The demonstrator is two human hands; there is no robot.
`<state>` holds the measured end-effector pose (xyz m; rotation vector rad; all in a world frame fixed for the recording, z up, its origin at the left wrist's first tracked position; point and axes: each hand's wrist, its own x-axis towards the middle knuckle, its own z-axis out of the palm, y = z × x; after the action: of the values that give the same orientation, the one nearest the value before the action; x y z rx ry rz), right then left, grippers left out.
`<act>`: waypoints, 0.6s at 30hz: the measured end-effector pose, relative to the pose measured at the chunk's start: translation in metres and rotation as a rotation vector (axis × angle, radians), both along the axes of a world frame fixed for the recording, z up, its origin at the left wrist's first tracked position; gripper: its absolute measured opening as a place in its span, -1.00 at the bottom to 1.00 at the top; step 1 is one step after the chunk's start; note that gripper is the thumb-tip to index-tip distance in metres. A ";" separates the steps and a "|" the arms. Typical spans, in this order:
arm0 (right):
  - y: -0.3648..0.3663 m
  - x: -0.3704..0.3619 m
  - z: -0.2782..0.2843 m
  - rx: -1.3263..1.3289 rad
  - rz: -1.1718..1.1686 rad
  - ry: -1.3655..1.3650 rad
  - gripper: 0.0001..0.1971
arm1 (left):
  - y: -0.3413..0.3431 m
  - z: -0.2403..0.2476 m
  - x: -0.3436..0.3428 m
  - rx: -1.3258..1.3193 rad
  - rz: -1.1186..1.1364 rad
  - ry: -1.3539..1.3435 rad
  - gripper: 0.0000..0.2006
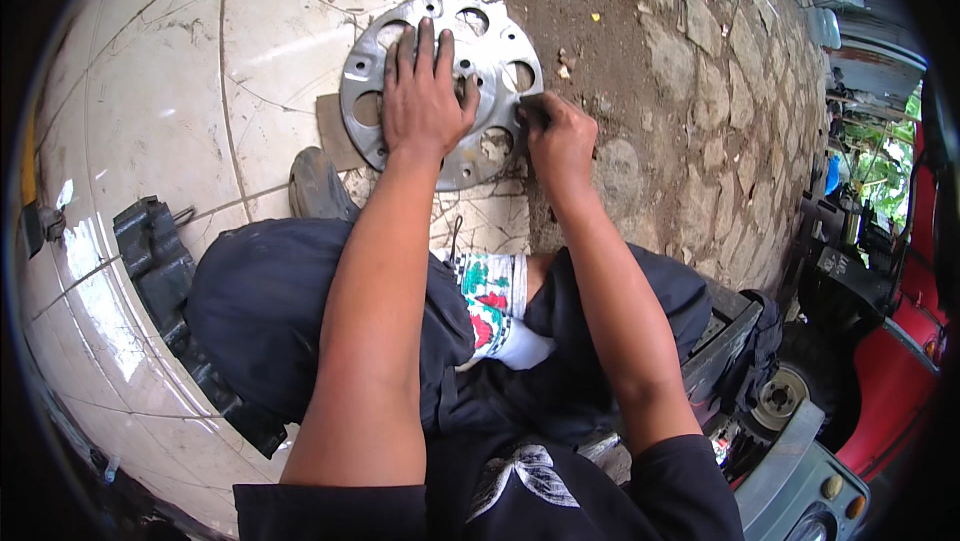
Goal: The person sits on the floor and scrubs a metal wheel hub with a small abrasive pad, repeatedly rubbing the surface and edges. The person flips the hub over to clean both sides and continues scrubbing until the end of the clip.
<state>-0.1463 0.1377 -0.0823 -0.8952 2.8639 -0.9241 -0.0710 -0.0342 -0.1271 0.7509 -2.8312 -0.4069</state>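
A round grey metal plate (487, 113) with large round holes and smaller bolt holes lies flat in front of me, over the edge of the tiled floor. My left hand (425, 106) rests on its face, palm down, fingers stretched out and apart. At the plate's right rim is my right hand (562, 136), its fingers curled and pinched together against the edge. A small dark bit shows at those fingertips, but what it is I cannot make out. A brown flat piece (338, 131) sticks out from under the plate's left side.
Cracked white tiles (170, 81) spread to the left, bare soil (570, 1) and a stone slope (710, 71) to the right. A black ribbed part (165, 261) lies left of my knee. A red vehicle (900, 381) with a wheel (780, 396) stands at the far right.
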 end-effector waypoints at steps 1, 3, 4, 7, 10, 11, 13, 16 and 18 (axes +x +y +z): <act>-0.001 0.002 -0.003 -0.010 -0.004 0.030 -0.96 | -0.002 0.000 -0.002 0.000 0.002 0.001 -0.29; -0.001 0.008 -0.006 0.009 0.010 0.092 -0.91 | -0.003 -0.001 0.000 0.007 0.007 0.013 -0.29; -0.001 0.008 -0.006 0.007 0.014 0.096 -0.91 | -0.002 -0.002 -0.001 0.009 0.012 0.009 -0.30; -0.002 -0.004 -0.004 -0.034 -0.004 0.108 -0.92 | -0.001 0.001 -0.005 0.009 0.012 0.001 -0.30; -0.013 -0.011 -0.002 0.045 -0.050 0.225 -0.92 | -0.001 -0.002 0.000 0.002 0.002 -0.005 -0.30; -0.011 0.001 0.000 0.040 -0.002 0.123 -0.93 | -0.002 -0.005 0.004 0.001 0.001 -0.002 -0.30; 0.001 0.010 -0.003 0.044 0.050 0.114 -0.93 | -0.003 -0.004 0.001 0.002 -0.002 0.027 -0.29; -0.002 -0.002 -0.004 0.056 0.034 0.089 -0.93 | 0.000 -0.003 0.000 -0.007 -0.022 0.025 -0.29; -0.007 -0.005 -0.004 0.026 0.018 0.068 -0.95 | -0.002 -0.006 -0.002 -0.012 -0.026 0.055 -0.29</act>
<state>-0.1516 0.1305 -0.0865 -0.9671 2.9119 -0.8692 -0.0733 -0.0366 -0.1327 0.6911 -2.7921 -0.4075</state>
